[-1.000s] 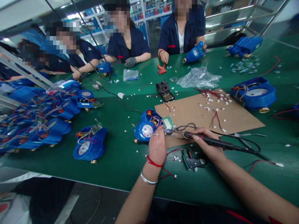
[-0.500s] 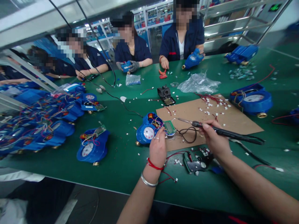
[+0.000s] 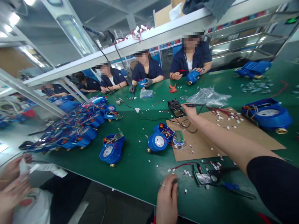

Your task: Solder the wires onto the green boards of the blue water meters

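Observation:
My right hand is closed around the handle of a soldering iron, whose front end is at the black soldering iron stand. Near the table's front edge, my left hand hangs loosely curled with nothing visible in it. Farther in lies a blue water meter with its wiring bay uncovered. Its green circuit board with a small display rests against a solder spool. The spool sits at the left edge of a brown cardboard sheet.
Many blue meters crowd the left, with another meter nearer. A wire stripper-like tool and short red leads lie in front. A large meter stands right. Co-workers sit opposite; another person's hands hold white material at left.
My left hand has let go of the circuit board and drawn back toward the table edge. My right hand has carried the soldering iron forward to its stand. The view has tilted up.

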Action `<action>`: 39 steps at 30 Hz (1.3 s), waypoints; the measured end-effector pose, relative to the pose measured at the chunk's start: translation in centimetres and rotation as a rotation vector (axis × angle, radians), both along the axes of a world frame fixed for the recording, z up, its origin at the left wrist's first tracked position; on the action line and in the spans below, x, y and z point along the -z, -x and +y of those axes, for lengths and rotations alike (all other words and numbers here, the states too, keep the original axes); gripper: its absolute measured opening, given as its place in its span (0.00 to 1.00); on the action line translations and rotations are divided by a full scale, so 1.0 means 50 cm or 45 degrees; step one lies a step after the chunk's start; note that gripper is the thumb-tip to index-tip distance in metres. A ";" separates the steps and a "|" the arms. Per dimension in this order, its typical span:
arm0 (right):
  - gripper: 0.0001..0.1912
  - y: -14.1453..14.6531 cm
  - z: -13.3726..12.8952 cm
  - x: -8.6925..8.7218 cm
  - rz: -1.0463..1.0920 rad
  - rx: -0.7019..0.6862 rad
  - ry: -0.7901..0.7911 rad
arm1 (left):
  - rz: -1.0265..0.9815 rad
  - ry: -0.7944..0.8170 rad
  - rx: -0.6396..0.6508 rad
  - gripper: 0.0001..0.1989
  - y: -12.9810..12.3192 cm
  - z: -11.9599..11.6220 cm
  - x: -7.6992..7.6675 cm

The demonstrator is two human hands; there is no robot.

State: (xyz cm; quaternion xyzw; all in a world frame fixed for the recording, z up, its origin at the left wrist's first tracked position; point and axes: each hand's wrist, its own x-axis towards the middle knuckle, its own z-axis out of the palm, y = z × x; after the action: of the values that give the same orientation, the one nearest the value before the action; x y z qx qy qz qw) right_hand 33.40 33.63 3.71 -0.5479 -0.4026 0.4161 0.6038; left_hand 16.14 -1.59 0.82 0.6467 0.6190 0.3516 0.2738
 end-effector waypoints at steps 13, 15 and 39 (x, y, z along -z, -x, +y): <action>0.04 -0.002 -0.086 0.028 0.341 -0.533 0.337 | -0.122 0.010 0.157 0.16 -0.062 0.090 -0.018; 0.06 -0.037 -0.135 0.022 0.330 -0.587 0.313 | 0.214 -0.194 0.281 0.18 -0.056 0.122 -0.031; 0.30 -0.024 -0.353 0.036 -1.140 -0.747 -0.705 | 0.701 -0.471 0.375 0.08 0.062 0.228 -0.140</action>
State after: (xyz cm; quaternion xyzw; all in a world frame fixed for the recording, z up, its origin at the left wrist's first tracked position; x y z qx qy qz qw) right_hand 34.58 15.99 1.94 -0.3583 -0.8454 0.1738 0.3560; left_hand 13.05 9.81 7.83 0.8379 0.4957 0.2272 0.0231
